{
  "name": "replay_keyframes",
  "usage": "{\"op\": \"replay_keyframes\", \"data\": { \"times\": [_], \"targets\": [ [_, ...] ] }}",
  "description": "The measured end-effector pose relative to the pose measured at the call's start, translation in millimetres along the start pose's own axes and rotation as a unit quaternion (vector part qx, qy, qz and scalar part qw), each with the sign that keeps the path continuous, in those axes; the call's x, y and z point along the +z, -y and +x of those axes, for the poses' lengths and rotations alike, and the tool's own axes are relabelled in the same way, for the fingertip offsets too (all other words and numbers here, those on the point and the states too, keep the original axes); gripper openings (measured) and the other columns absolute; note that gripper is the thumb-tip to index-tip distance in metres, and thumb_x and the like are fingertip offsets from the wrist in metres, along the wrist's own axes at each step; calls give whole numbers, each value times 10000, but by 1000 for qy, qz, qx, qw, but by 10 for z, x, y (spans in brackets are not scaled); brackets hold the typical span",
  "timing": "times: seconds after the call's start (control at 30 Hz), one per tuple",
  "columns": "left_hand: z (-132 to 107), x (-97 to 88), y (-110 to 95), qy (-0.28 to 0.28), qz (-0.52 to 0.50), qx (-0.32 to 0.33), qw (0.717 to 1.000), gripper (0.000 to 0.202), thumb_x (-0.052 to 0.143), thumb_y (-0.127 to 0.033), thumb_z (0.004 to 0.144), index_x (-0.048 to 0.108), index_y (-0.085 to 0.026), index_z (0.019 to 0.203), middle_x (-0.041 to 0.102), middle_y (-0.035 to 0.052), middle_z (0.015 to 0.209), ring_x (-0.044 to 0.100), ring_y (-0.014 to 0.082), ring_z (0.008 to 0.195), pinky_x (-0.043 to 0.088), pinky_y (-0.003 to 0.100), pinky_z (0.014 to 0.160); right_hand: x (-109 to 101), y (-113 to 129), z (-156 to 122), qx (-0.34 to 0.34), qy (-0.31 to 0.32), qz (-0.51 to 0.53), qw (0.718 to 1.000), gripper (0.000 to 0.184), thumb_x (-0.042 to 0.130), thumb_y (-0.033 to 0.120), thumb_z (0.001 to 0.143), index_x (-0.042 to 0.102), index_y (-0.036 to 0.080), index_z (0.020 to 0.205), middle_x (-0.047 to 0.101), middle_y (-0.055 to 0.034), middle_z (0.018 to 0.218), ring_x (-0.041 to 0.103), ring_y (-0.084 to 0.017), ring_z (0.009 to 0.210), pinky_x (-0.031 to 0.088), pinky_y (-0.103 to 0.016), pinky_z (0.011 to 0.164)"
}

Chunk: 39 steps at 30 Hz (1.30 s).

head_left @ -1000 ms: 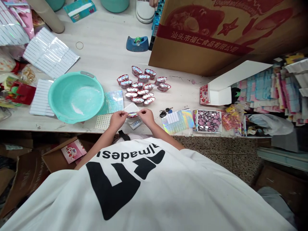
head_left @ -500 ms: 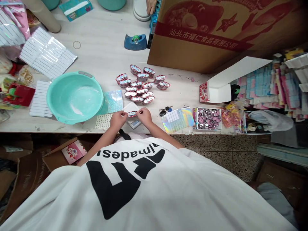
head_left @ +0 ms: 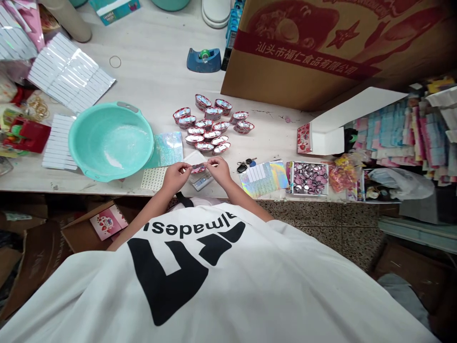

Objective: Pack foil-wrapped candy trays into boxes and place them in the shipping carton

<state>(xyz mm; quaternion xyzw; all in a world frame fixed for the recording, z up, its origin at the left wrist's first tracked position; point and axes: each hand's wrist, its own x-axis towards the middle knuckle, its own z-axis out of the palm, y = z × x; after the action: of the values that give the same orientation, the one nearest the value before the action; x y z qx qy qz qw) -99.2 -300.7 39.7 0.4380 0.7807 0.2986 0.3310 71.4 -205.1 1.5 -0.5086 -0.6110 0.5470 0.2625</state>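
Observation:
Between my two hands, near the table's front edge, is a small red-edged packet [head_left: 198,168] with a pink face. My left hand [head_left: 176,176] pinches one end and my right hand [head_left: 219,170] pinches the other. Just beneath it lies a small white digital scale [head_left: 203,182], partly hidden by the packet. Beyond my hands stand several similar red-edged oval packets [head_left: 213,113] in a loose cluster, with shiny tops. A sheet of small printed stickers [head_left: 153,179] and a glittery holographic sheet [head_left: 169,146] lie beside my left hand.
Left stands a turquoise basin [head_left: 110,143] with white powder traces. A blue tape dispenser [head_left: 203,62] and a large cardboard box [head_left: 264,78] stand farther back. To the right are keys [head_left: 244,166], a holographic sheet [head_left: 264,178] and a box of round metallic pieces [head_left: 307,178].
The packet in my fingers has tipped, showing its pink face instead of its pale top. Another person's hand at the top has left the view. The camera view has shifted slightly.

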Motion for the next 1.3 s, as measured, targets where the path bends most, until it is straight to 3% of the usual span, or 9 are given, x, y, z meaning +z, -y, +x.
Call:
{"op": "replay_keyframes", "data": {
  "times": [0.1, 0.2, 0.3, 0.4, 0.5, 0.63, 0.77, 1.3],
  "targets": [
    [-82, -99, -26, -18, -64, 27, 997, 271, 628, -425, 810, 747, -188, 865, 726, 61, 866, 608, 174, 751, 479, 292, 734, -166, -48, 26, 49, 42, 142, 988, 301, 679, 504, 751, 644, 210, 804, 700, -52, 975, 654, -187, 881, 512, -316, 788],
    [-161, -215, -56, -42, -97, 11, 994, 282, 646, -437, 801, 739, -175, 847, 721, 57, 848, 605, 162, 734, 488, 291, 741, -348, -228, 62, 122, -16, 194, 973, 364, 535, 565, 837, 615, 211, 859, 713, -69, 1005, 679, -192, 881, 516, -313, 748],
    [-216, -324, -80, -59, -112, 3, 992, 274, 664, -433, 784, 735, -172, 826, 721, 53, 839, 612, 157, 742, 498, 286, 750, -493, -519, 29, 140, -70, 47, 987, 290, 547, 480, 828, 603, 196, 802, 711, -67, 911, 661, -202, 861, 506, -323, 786],
    [-243, -409, -89, -79, -132, 4, 988, 266, 693, -430, 759, 724, -169, 799, 714, 48, 807, 613, 153, 729, 504, 284, 740, -565, -808, -113, 152, 5, -155, 976, 174, 564, 348, 816, 622, 186, 793, 692, -49, 879, 629, -198, 875, 491, -326, 857],
    [-248, -469, -97, -86, -156, -17, 984, 286, 723, -444, 739, 716, -165, 801, 701, 39, 781, 595, 142, 691, 495, 275, 697, -573, -983, -295, 172, 75, -237, 953, 99, 596, 240, 785, 642, 178, 847, 651, -57, 959, 609, -190, 894, 481, -330, 901],
    [-239, -519, -148, -92, -175, -34, 980, 293, 736, -442, 731, 719, -162, 814, 690, 31, 769, 577, 131, 666, 474, 262, 660, -548, -1022, -411, 153, 106, -300, 936, 148, 622, 220, 793, 654, 188, 934, 554, -87, 1111, 575, -226, 1022, 449, -365, 989],
    [-233, -527, -202, -100, -179, -28, 978, 281, 745, -432, 722, 723, -165, 805, 690, 30, 759, 578, 133, 670, 469, 260, 655, -541, -990, -371, 144, 137, -337, 920, 114, 610, 229, 831, 643, 200, 936, 500, -88, 1114, 544, -243, 1067, 446, -369, 993],
    [-247, -462, -162, -88, -170, -29, 981, 279, 729, -431, 745, 742, -165, 828, 709, 38, 782, 574, 133, 673, 452, 263, 657, -578, -1108, -225, 127, 163, -338, 918, 107, 704, 260, 804, 630, 202, 855, 472, -44, 1022, 517, -200, 956, 442, -319, 876]
  ]
}}
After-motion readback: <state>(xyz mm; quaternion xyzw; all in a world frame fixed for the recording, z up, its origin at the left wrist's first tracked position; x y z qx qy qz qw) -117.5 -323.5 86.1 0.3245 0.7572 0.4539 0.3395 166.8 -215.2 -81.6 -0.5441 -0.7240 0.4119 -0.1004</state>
